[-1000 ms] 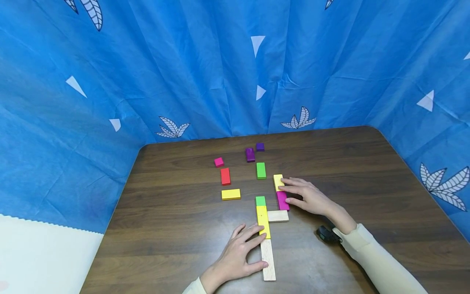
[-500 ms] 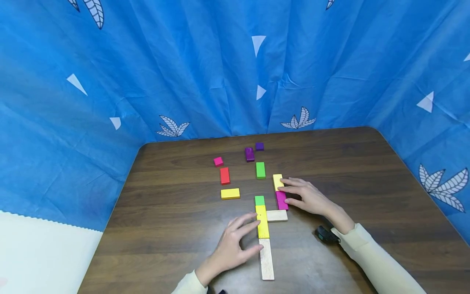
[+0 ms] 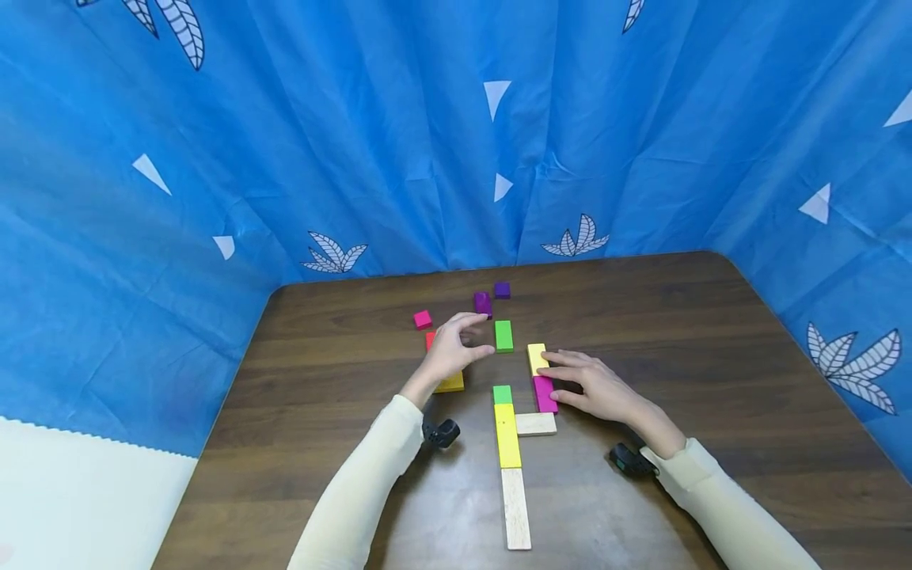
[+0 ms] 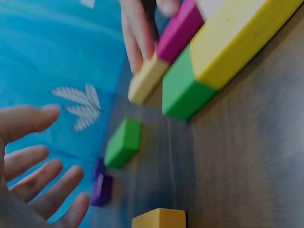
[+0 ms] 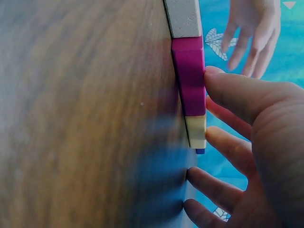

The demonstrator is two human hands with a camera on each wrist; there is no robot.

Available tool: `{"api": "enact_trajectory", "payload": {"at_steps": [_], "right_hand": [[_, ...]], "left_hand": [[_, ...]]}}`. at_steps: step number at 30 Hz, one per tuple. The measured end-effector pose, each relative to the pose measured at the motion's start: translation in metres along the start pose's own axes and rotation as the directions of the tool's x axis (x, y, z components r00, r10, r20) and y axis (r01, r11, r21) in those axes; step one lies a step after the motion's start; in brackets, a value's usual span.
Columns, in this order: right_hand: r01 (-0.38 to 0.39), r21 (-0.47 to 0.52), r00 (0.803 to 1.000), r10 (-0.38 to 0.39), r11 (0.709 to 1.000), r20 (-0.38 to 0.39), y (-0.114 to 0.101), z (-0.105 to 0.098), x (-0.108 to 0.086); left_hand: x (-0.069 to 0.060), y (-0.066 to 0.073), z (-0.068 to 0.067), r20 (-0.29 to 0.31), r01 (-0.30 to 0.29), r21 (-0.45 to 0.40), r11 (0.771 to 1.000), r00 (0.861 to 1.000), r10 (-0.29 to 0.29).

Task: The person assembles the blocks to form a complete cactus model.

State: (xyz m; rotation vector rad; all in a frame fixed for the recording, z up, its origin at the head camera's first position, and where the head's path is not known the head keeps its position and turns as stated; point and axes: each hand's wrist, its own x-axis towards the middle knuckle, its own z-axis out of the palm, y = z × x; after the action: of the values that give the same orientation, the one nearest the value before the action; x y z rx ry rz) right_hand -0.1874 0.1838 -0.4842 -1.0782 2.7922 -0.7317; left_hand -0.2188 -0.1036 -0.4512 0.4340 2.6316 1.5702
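Note:
My left hand hovers over the far-left blocks, thumb and fingers spread with nothing between them. Just right of its fingertips lies a green block. Beneath it, a red block and an orange-yellow block are partly hidden. My right hand rests its thumb on a magenta block and a fingertip on the pale yellow block that abuts it. A plain wood block joins the magenta one to a row made of a small green block, a long yellow block and a long plain block.
Toward the back of the brown table lie a pink cube, a purple block and a dark purple cube. A blue curtain hangs around the table.
My left hand has left the long yellow and plain blocks and moved forward, away from me, to the loose blocks. My right hand stays in place on the magenta and pale yellow blocks.

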Motion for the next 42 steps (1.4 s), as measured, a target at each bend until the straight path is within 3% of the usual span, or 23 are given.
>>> {"api": "enact_trajectory", "payload": {"at_steps": [5, 12, 30, 42], "right_hand": [[-0.01, -0.005, 1.0, 0.011, 1.0, 0.005, 0.0, 0.002, -0.001], [-0.005, 0.002, 1.0, 0.005, 1.0, -0.002, -0.001, -0.001, 0.0], [-0.004, -0.009, 1.0, 0.004, 1.0, 0.002, -0.001, 0.0, 0.0], [-0.006, -0.008, 1.0, 0.006, 1.0, 0.003, 0.001, 0.001, 0.001]], "left_hand": [[0.026, -0.011, 0.007, 0.119, 0.083, 0.073, 0.994, 0.989, -0.091], [0.04, -0.016, 0.015, 0.164, 0.104, 0.142, 0.984, 0.978, -0.127], [0.045, -0.024, 0.022, 0.137, 0.141, 0.163, 0.976, 0.977, -0.164], [0.034, -0.029, 0.017, 0.104, 0.087, 0.122, 0.989, 0.99, -0.1]]}}
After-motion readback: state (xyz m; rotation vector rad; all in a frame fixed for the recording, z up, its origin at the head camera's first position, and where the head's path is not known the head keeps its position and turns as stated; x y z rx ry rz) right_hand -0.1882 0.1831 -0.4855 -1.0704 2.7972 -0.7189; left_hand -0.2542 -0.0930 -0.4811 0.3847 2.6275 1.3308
